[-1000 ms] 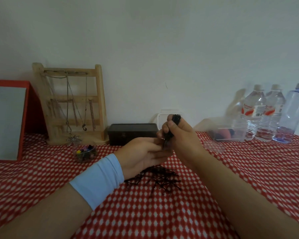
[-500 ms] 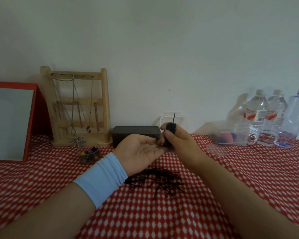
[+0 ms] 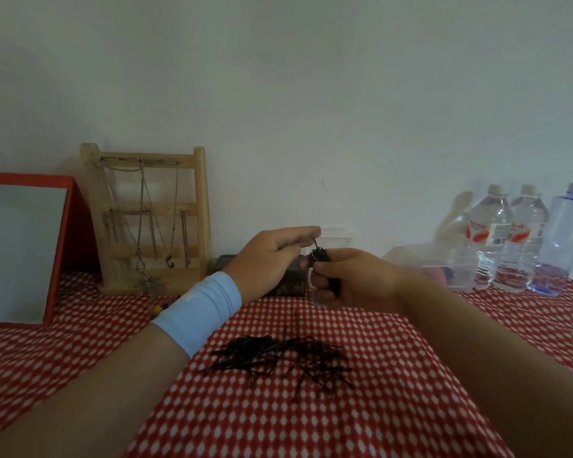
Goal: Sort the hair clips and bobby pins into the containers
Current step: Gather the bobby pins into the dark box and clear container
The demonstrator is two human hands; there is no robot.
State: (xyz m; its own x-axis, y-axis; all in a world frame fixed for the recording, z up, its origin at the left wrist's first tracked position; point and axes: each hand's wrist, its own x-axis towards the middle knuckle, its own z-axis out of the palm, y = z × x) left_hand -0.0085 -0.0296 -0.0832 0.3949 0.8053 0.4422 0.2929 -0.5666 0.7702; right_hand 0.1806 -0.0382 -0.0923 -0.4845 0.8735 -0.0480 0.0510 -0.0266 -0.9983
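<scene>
A bundle of bobby pins point(image 3: 321, 257) is gripped in the right hand point(image 3: 354, 279), its protruding pin point(image 3: 316, 242) pinched by the left hand point(image 3: 272, 256) (loose pile point(image 3: 278, 355) at six o'clock). Ends should be levelled gently.

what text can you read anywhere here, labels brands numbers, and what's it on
No text here can be read.
Red and white label on the water bottle nearest the hands: print too blurred to read.
Red and white label on the middle water bottle: also too blurred to read.
Tall bluish bottle: no label or writing shows.
</scene>
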